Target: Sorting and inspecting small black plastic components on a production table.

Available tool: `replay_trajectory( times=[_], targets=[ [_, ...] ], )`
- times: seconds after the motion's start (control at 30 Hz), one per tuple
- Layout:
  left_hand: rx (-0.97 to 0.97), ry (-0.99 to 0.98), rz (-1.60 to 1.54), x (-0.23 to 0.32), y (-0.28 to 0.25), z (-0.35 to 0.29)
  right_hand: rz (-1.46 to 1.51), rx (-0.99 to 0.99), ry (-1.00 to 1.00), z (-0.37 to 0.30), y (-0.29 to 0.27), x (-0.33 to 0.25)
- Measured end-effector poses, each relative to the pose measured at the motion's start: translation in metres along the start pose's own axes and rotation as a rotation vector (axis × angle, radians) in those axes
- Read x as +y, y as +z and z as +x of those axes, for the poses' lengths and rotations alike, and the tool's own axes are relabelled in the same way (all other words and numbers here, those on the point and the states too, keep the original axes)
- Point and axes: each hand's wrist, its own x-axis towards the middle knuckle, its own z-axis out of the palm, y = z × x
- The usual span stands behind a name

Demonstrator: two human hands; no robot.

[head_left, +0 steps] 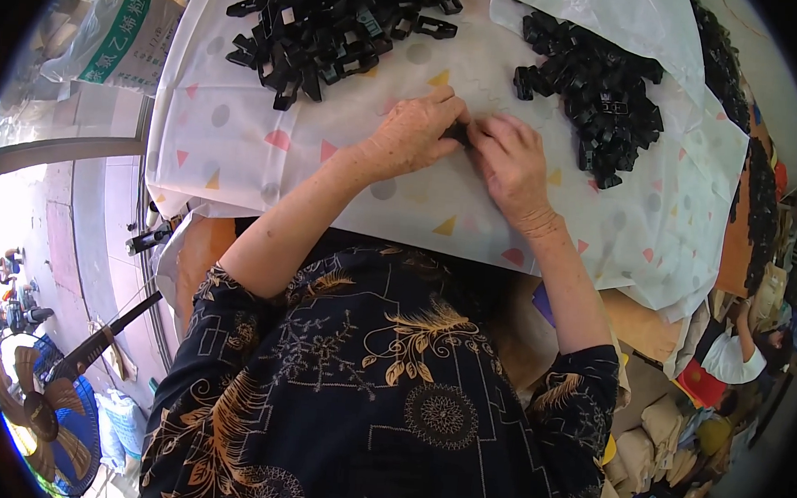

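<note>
While both hands pinched one small black clip at the bench middle, left hand and right hand closed tight, I feared it could slip and get lost

I see a work table covered by a white cloth printed with pastel dots and triangles. On the cloth lie two heaps: a pile of black open-framed plastic buckle pieces at the far left-centre, and a pile of smaller, chunkier black plastic clips to the right, partly under a folded white sheet.
</note>
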Motion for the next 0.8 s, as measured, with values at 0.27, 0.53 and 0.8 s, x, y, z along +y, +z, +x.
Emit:
replay_trajectory(
  times=[0.27, 0.53, 0.8],
  targets=[
    [-0.156, -0.059, -0.09, -0.01, -0.012, 0.01, 0.113, 0.033, 0.197, -0.015, 0.0, 0.005],
    [0.168, 0.004, 0.58, -0.035, -0.061, 0.095, -0.233, 0.036, 0.296, 0.033, 0.005, 0.042],
    [0.104, 0.021, 0.619, -0.031, -0.042, 0.084, -0.036, -0.127, 0.249, 0.035, -0.016, 0.067]
  ],
)
